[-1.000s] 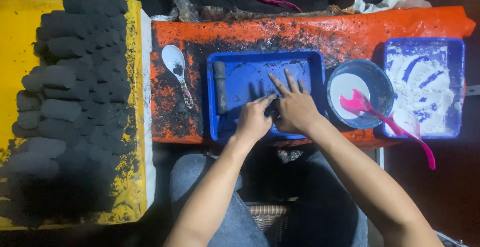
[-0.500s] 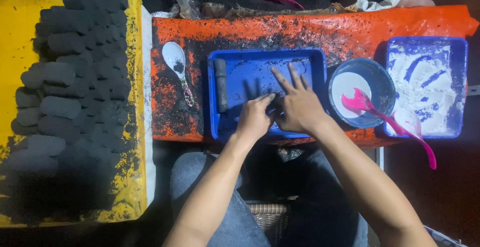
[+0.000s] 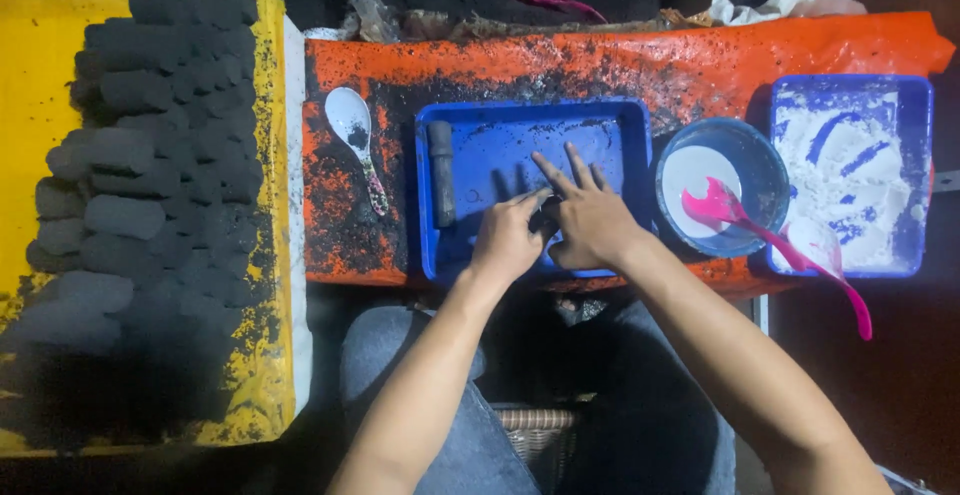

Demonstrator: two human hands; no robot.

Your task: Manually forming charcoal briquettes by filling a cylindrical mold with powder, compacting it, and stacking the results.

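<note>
Here both hands, the left hand (image 3: pixel 508 243) and right hand (image 3: pixel 588 223), press together on a small dark lump (image 3: pixel 548 217) in the sooty, shallow blue plastic tray (image 3: pixel 520 135).

Dim surroundings, bright saturated centre (slightly soft).

Both forearms are bare from elbow to wrist; no sleeve, watch, ring or glove shows. The left hand (image 3: pixel 507 243) and right hand (image 3: pixel 592 223) are ungloved, with dark sooty smudging about the fingertips. Below the hands, the lap is covered by blue-grey denim trousers, the fabric creased over the knees on either side of the forearms.
</note>
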